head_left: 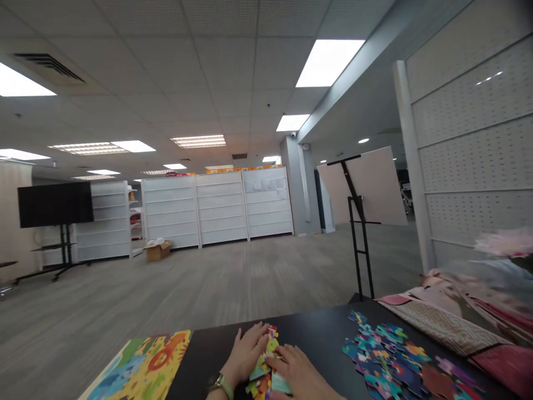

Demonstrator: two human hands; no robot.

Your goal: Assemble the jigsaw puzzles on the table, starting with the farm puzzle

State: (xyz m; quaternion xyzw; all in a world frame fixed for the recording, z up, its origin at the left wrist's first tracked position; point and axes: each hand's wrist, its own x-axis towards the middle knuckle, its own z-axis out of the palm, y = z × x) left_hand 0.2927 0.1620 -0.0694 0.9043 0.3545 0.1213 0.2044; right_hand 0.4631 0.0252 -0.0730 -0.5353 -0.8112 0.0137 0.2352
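Observation:
A cluster of yellow, red and green jigsaw puzzle pieces lies on the dark table between my two hands. My left hand, with a watch on its wrist, rests along the left side of the cluster, its fingers stretched out. From the right, my right hand reaches over the near part of the cluster, its fingers spread and touching the pieces. Both hands partly cover the pieces. Off to the right is a loose heap of blue, teal and purple puzzle pieces.
At the table's left lies a colourful picture board. Pink and patterned fabric and a pale pink flower are at the right edge. Past the table stand an easel, white shelving, a cardboard box and a screen.

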